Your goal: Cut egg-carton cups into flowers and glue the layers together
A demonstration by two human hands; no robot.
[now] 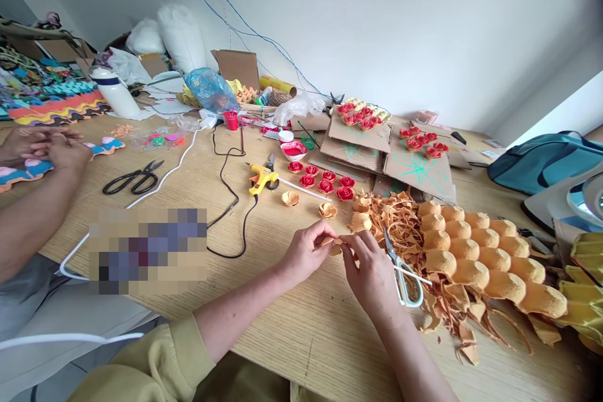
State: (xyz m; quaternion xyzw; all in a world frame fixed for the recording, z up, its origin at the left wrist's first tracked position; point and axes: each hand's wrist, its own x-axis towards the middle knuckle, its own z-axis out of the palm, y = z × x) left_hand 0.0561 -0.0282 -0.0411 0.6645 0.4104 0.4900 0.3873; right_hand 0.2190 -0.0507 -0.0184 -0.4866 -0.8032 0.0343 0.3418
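My left hand point(308, 255) and my right hand point(370, 270) meet over the table, their fingers pinched on a small orange carton piece point(335, 244) between them. Fingers hide much of this piece. Just beyond them sit two orange carton flowers, one cup-shaped point(326, 210) and one farther left point(291, 198). Several red flowers point(325, 186) lie behind these. White-handled scissors point(406, 282) rest beside my right hand on orange scraps point(393, 217). An orange egg carton point(464, 248) lies to the right.
A yellow glue gun point(261, 179) with a black cord lies left of the flowers, near a bowl of red paint point(293, 149). Black scissors point(134, 181) lie farther left. Another person's hands point(63, 147) work at the far left. Cardboard point(417, 166) holds red flowers.
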